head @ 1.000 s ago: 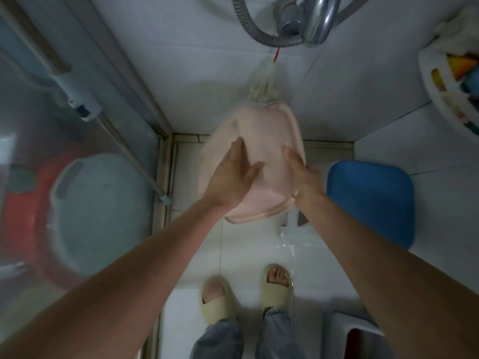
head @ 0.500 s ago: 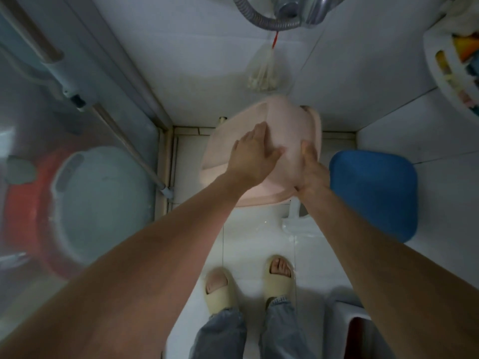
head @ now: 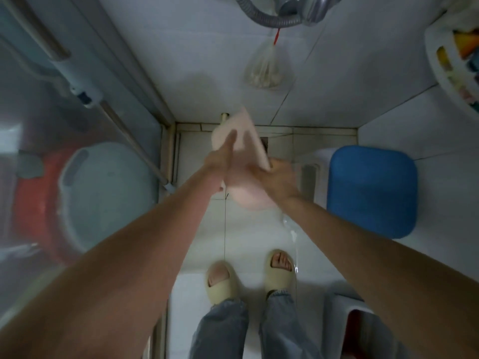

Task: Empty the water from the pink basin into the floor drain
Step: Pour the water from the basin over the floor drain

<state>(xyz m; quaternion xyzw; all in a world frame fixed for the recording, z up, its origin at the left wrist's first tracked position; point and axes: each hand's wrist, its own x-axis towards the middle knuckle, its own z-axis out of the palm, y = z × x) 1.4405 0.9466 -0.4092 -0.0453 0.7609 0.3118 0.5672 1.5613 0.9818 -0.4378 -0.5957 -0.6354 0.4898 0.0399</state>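
The pink basin (head: 246, 136) is tipped up steeply on edge, low over the shower floor near the back wall, and it looks blurred. My left hand (head: 220, 156) lies flat against its underside with the fingers stretched out. My right hand (head: 278, 177) grips its near rim from the right. The dark square floor drain (head: 265, 144) peeks out just right of the basin, partly hidden by it. Water glistens on the tiles (head: 290, 229) below my right wrist.
A blue stool (head: 370, 190) stands to the right by the wall. Behind the glass door (head: 39, 151) on the left are a grey basin in a red one. A shower hose (head: 272, 19) and a hanging bag (head: 267, 68) are above. My slippered feet (head: 248, 275) stand below; a white stool (head: 350, 320) is at lower right.
The basin has come down from chest height toward the floor and turned from flat-bottom-up to standing on edge. Both hands moved lower with it, uncovering the hanging bag and the drain.
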